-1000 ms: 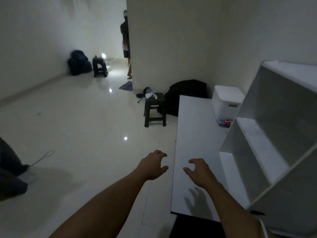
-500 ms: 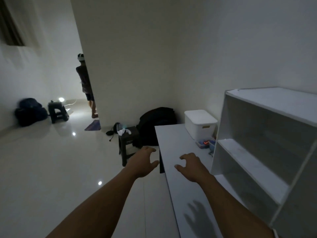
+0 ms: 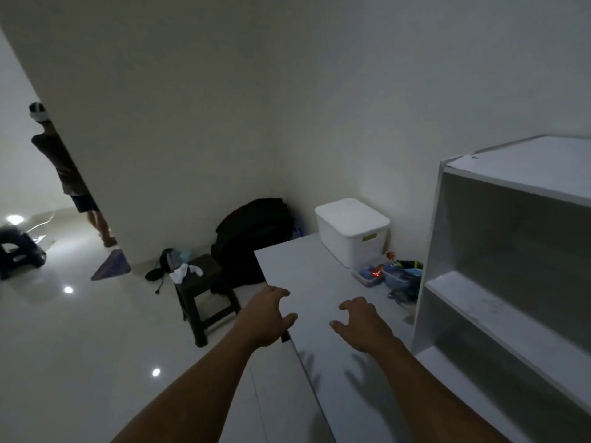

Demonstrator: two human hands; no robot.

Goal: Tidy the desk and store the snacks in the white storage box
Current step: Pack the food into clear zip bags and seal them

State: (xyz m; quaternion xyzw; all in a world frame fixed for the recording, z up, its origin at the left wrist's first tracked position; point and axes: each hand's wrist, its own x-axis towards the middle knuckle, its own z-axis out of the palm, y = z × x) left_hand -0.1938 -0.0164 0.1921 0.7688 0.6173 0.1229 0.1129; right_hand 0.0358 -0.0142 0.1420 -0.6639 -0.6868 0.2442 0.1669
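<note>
Snacks (image 3: 388,276) lie beside white storage box (image 3: 351,231), beyond empty, loose-fingered left hand (image 3: 265,318) and right hand (image 3: 364,324).

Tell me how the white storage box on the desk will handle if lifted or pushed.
The white storage box looks like rigid plastic, so it should keep its shape. Broad and squat, it would probably slide on the smooth desk rather than tip. Its lid is on and might lift off if gripped alone.

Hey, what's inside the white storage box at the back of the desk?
Its lid is on, so the inside of the white storage box is hidden. The snacks that show lie outside it on the desk, between the box and the shelf unit.
</note>
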